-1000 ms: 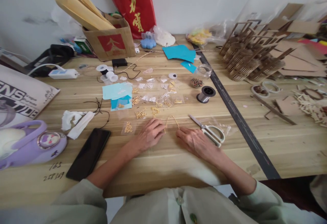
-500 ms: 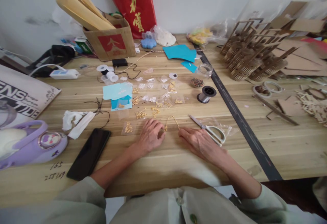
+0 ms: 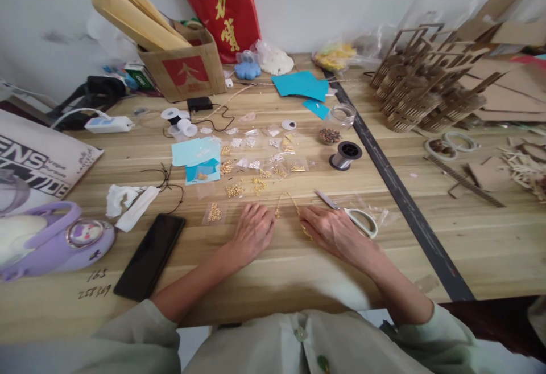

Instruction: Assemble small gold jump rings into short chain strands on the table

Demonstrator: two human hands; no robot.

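At far left on the desk (image 3: 273, 283), purple item with handle (image 3: 51, 243), then white tissue strips (image 3: 137, 209) just beyond black phone (image 3: 149, 257). Black cord (image 3: 164, 177) loosely tangled beside tissue. Farther back, white power strip (image 3: 108, 124) and open cardboard box (image 3: 183, 72) with padded envelopes (image 3: 136, 18) inside.

Next, pale blue cards (image 3: 194, 151), nearer to the person a clear bag of gold bits (image 3: 214, 212), just beside left hand (image 3: 256, 229). Left hand palm down, fingers bent, tips at left end of gold chain (image 3: 293, 201); cannot tell if pinched or just touching. Chain on desk between both hands, looped away from the person, small findings bags (image 3: 275, 157) beyond it.

Right hand (image 3: 333, 231) palm down, thumb and index closed on the chain, short length out past fingertips on near side. Just beside right hand: scissors (image 3: 362, 222), partly covered by it, blades pointing away. Farther back, bead dish (image 3: 330, 136) and wire spool (image 3: 345, 156). Then dark strip (image 3: 401, 203) running across desk, wooden lattice pieces (image 3: 413, 89) clustered at back right, pale rings (image 3: 461, 142) in front.
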